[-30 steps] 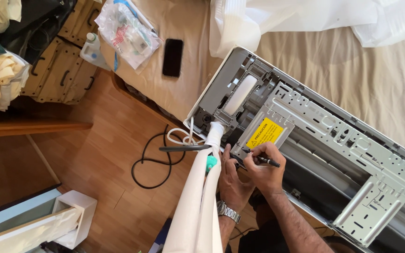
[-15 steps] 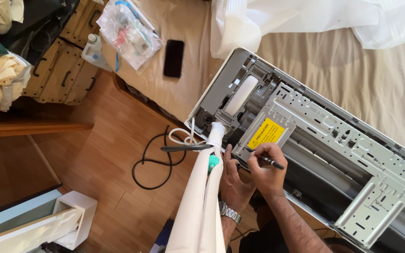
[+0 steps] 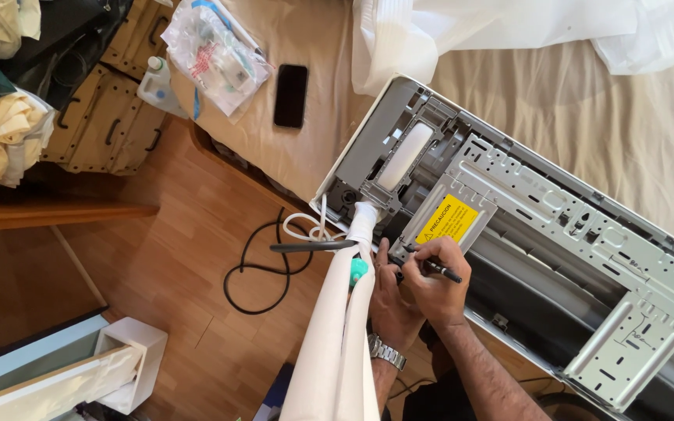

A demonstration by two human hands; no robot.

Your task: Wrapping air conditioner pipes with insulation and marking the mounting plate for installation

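An air conditioner indoor unit (image 3: 555, 234) lies back-up on a bed, its metal mounting plate and a yellow warning label (image 3: 448, 221) showing. My right hand (image 3: 431, 281) grips a dark screwdriver (image 3: 438, 270) just below the label. My left hand (image 3: 388, 300), a watch on the wrist, rests beside it against the unit's lower edge, next to the white wrapped pipe bundle (image 3: 341, 343) that runs out of the unit toward me. Whether the left hand holds anything is hidden by the right hand and the bundle.
A black power cable (image 3: 263, 261) coils on the wooden floor. A black phone (image 3: 290, 95) and a clear plastic bag of parts (image 3: 216, 54) lie on the bed corner. White sheets (image 3: 509, 31) are bunched at the top. A white box frame (image 3: 130, 362) stands lower left.
Both hands stay at the same spot beside the yellow label; the right hand has shifted only slightly with the screwdriver.
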